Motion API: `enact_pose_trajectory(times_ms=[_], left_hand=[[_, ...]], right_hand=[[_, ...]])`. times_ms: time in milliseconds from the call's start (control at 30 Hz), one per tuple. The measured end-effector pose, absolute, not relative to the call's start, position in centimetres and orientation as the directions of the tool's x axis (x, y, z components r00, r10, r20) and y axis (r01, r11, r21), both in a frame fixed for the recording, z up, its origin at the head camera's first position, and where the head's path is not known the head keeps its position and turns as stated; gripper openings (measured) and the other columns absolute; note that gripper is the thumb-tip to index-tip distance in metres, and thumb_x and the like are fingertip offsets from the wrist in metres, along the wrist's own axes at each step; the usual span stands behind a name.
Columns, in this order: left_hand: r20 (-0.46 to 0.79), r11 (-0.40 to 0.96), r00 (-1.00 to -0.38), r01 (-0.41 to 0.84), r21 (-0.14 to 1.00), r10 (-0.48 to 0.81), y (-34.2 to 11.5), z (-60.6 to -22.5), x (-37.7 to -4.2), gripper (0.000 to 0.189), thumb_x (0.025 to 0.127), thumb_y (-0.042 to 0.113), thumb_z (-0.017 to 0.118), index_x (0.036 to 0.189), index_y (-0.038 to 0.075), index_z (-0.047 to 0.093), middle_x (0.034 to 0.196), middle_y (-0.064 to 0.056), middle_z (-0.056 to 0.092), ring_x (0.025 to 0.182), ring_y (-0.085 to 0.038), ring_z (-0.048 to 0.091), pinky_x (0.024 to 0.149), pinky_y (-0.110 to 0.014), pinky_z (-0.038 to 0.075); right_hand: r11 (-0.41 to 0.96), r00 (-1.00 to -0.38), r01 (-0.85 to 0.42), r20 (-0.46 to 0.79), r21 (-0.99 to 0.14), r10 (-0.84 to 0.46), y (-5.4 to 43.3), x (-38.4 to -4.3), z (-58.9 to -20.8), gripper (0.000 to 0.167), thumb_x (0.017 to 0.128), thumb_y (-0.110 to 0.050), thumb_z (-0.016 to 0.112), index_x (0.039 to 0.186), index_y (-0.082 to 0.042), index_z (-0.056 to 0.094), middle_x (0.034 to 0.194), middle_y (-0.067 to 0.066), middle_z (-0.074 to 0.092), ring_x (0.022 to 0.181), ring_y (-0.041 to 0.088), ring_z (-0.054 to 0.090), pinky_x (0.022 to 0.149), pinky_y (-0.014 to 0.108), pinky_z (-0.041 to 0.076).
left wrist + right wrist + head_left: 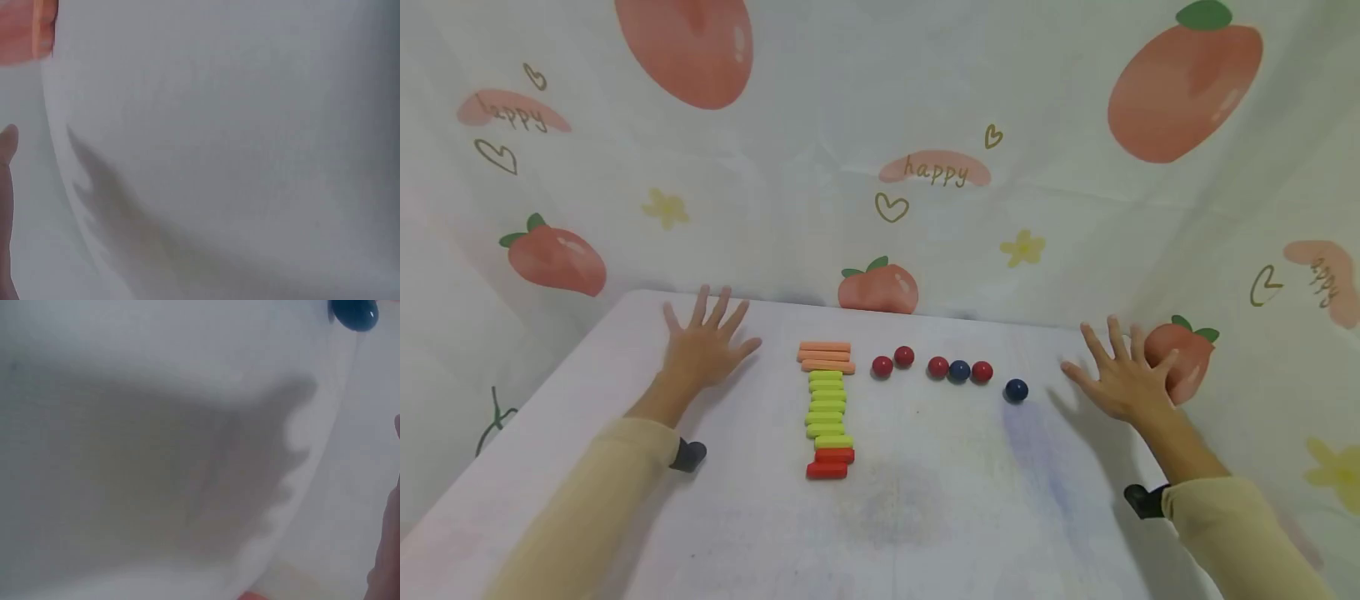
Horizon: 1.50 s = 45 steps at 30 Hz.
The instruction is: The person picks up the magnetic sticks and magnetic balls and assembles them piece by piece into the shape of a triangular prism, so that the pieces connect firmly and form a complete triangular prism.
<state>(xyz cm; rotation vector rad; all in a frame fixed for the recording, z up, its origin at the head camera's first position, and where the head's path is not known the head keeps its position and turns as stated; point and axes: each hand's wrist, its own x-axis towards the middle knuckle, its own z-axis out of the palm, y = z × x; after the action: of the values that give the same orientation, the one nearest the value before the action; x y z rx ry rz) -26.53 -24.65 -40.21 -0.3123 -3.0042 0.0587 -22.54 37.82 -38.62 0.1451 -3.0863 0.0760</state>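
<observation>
My left hand [702,350] is spread with straight fingers over the table's far left part, holding nothing. On the far right, my right hand [1126,379] is likewise spread, its shadow falling on the table. Between them runs a column of short sticks: orange sticks [826,357] at the back, several yellow-green sticks [826,407] in the middle, red sticks [827,471] in front. Right of the column lie several red balls [904,357] and two dark blue balls, one [958,372] between red ones and one [1017,390] nearest my right hand, also visible at the right wrist view's top corner.
The white table [737,517] ends at a back edge against a white curtain [805,225] printed with peaches, hearts and flowers. A purplish stain marks the tabletop right of the middle. A dark green cord [495,421] hangs beyond the left edge.
</observation>
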Motion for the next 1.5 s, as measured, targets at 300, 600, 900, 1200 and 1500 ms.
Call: enact_pose_trajectory(times_ms=[300, 600, 900, 1200, 1500], left_hand=[[0.161, 0.936, -0.924, 0.329, -0.125, 0.346, -21.2, -39.5, -24.4, 0.077, 0.098, 0.058, 0.046, 0.159, 0.017, 0.024, 0.166, -0.013, 0.008, 0.151, -0.039, -0.002, 0.107, -0.077, -0.003], [0.228, 0.838, -0.807, 0.524, -0.153, 0.545, -19.4, -39.4, -21.1, 0.077, 0.094, 0.059, 0.054, 0.157, 0.021, 0.032, 0.165, -0.010, 0.016, 0.151, -0.038, 0.008, 0.109, -0.076, 0.007], [0.141, 0.764, -0.753, 0.643, -0.051, 0.643, -18.3, -39.7, -18.4, 0.072, 0.096, 0.061, 0.050, 0.156, 0.026, 0.033, 0.165, -0.006, 0.019, 0.152, -0.036, 0.007, 0.111, -0.073, 0.013], [0.109, 0.635, -0.634, 0.772, 0.037, 0.765, -17.6, -40.7, -16.6, 0.065, 0.095, 0.065, 0.048, 0.150, 0.031, 0.045, 0.163, -0.006, 0.027, 0.149, -0.038, 0.020, 0.109, -0.070, 0.025], [0.165, 0.533, -0.564, 0.822, 0.200, 0.809, -16.8, -41.0, -15.8, 0.041, 0.082, 0.045, 0.080, 0.117, 0.026, 0.074, 0.151, -0.008, 0.047, 0.139, -0.031, 0.041, 0.104, -0.055, 0.043]], right_hand=[[0.986, -0.984, -0.160, 0.081, -0.040, -0.156, 35.6, -22.0, -38.8, 0.081, 0.098, -0.067, 0.032, 0.161, -0.022, 0.008, 0.165, 0.020, -0.004, 0.147, 0.049, -0.007, 0.097, 0.081, -0.017], [0.960, -0.959, -0.278, 0.067, -0.040, -0.275, 33.3, -21.0, -39.1, 0.074, 0.100, -0.060, 0.037, 0.161, -0.024, 0.013, 0.165, 0.018, 0.007, 0.148, 0.048, 0.002, 0.100, 0.082, -0.009], [0.905, -0.928, -0.370, 0.044, -0.210, -0.369, 31.7, -20.2, -40.0, 0.073, 0.100, -0.050, 0.050, 0.159, -0.017, 0.024, 0.162, 0.019, 0.022, 0.146, 0.049, 0.015, 0.105, 0.078, 0.005], [0.780, -0.923, -0.315, -0.018, -0.541, -0.385, 31.4, -20.6, -40.9, 0.068, 0.099, -0.033, 0.061, 0.153, -0.003, 0.033, 0.156, 0.025, 0.033, 0.142, 0.049, 0.027, 0.109, 0.068, 0.023], [0.734, -0.934, -0.303, 0.036, -0.608, -0.356, 31.0, -20.6, -41.4, 0.046, 0.098, -0.011, 0.062, 0.139, 0.004, 0.050, 0.141, 0.028, 0.051, 0.134, 0.048, 0.042, 0.105, 0.063, 0.036]])
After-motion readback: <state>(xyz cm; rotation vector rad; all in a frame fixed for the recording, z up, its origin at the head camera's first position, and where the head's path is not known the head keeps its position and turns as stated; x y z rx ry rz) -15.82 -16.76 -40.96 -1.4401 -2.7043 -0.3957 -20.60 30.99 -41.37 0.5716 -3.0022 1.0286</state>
